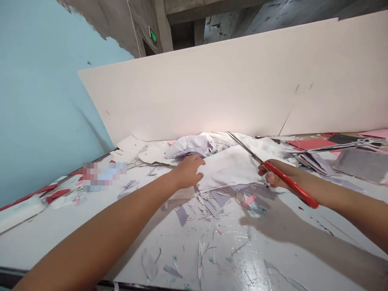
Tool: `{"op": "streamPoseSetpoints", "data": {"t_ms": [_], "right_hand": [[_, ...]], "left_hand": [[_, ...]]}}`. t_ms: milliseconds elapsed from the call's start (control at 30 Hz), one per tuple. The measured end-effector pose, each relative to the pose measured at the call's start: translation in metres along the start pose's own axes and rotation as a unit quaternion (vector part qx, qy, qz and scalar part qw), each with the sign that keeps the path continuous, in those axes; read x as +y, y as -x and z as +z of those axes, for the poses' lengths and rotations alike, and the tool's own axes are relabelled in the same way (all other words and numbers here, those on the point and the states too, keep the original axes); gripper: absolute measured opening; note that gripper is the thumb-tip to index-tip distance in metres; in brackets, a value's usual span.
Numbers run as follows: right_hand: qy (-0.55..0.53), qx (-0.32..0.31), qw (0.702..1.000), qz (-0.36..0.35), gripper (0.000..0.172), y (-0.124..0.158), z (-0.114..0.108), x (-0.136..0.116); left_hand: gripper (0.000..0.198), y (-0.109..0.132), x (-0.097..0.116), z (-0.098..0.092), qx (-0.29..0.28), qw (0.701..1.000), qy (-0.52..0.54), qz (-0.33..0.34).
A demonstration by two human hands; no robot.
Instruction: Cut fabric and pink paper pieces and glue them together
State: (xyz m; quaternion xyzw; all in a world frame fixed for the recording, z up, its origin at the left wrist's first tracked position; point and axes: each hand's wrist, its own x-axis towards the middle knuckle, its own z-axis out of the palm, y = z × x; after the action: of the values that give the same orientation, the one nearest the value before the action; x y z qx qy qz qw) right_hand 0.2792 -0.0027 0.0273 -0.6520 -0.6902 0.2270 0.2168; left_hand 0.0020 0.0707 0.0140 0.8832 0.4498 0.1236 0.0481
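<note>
2 bare forearms (100, 230) reach in from the lower corners over a white table (182, 258) littered with paper scraps (206, 204). The left hand (188, 171) rests at the near left edge of a white paper sheet (228, 169), which lies between the hands, and its fingers (198, 163) are slightly spread and not pinching anything. The right hand (280, 173) has its fingers (266, 176) curled tightly around the handle of red scissors (291, 182). The long metal blades (244, 147) point away across the sheet, towards crumpled white paper (188, 146), and look almost closed. Whether they are cutting the sheet is hard to tell.

A small pink strip (249, 200) lies just below the sheet. Further right are red paper (312, 144) and a grey sheet (362, 163). A blurred patch (104, 176) sits on the table left of the left hand. Behind everything, a tall white board (212, 81) leans beside a pale blue wall (45, 101).
</note>
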Motion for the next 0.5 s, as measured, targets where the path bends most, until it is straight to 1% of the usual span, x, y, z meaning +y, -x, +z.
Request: {"op": "streamPoseSetpoints", "data": {"t_ms": [33,100,167,233,333,400,500], "right_hand": [[-0.041,-0.030,0.998,-0.023,0.045,0.000,0.001,0.001],[-0.110,-0.100,0.987,-0.062,0.048,0.002,0.002,0.004],[-0.135,-0.140,0.979,-0.060,0.047,0.005,0.000,0.007],[-0.150,-0.144,0.978,-0.029,0.043,0.007,-0.003,0.010],[-0.155,-0.118,0.981,0.023,0.042,0.009,-0.009,0.013],[-0.136,-0.104,0.985,0.030,0.043,0.011,-0.013,0.012],[-0.068,-0.110,0.991,0.035,0.045,0.019,-0.021,0.009]], "left_hand": [[0.047,-0.014,0.006,0.003,-0.001,1.000,0.013,-0.024],[0.065,-0.036,0.014,0.010,0.004,0.998,0.017,-0.052],[0.083,-0.051,0.018,0.017,0.005,0.998,0.019,-0.067],[0.091,-0.059,0.017,0.020,0.002,0.997,0.022,-0.069],[0.096,-0.063,0.013,0.021,-0.010,0.997,0.050,-0.056],[0.099,-0.066,0.010,0.020,-0.020,0.995,0.080,-0.053],[0.102,-0.073,0.006,0.020,-0.043,0.991,0.118,-0.047]]}}
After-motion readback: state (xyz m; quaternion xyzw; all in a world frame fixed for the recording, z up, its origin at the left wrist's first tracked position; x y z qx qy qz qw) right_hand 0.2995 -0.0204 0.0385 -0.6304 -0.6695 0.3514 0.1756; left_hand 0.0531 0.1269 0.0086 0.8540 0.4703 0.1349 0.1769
